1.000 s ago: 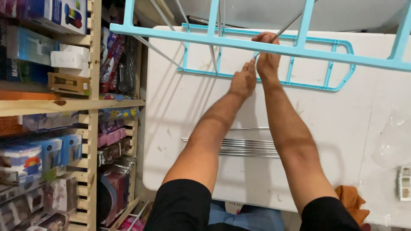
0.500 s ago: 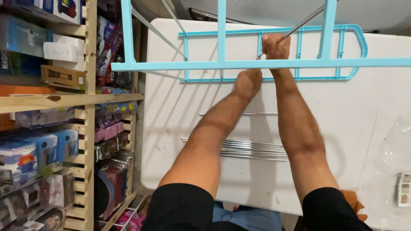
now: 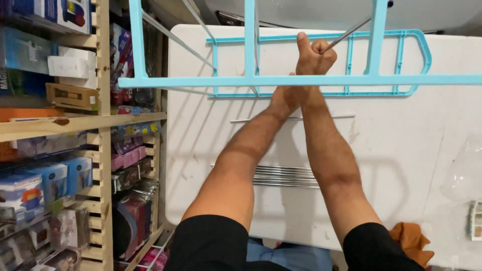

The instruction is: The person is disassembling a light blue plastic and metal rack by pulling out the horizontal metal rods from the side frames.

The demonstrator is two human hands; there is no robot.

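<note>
A thin grey metal rod (image 3: 346, 34) slants up from my right hand (image 3: 314, 55), which is fisted around its lower end, above the light-blue plastic rack frame (image 3: 301, 80) over the white worktop (image 3: 401, 150). My left hand (image 3: 286, 98) sits under the frame's bar; I cannot tell its grip. A bundle of metal rods (image 3: 286, 175) lies on the worktop between my forearms.

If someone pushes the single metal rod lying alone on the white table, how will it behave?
The single rod looks thin, round and smooth, so it would probably roll easily across the flat white table. It seems stiff and light, likely slippery to pinch.
</note>
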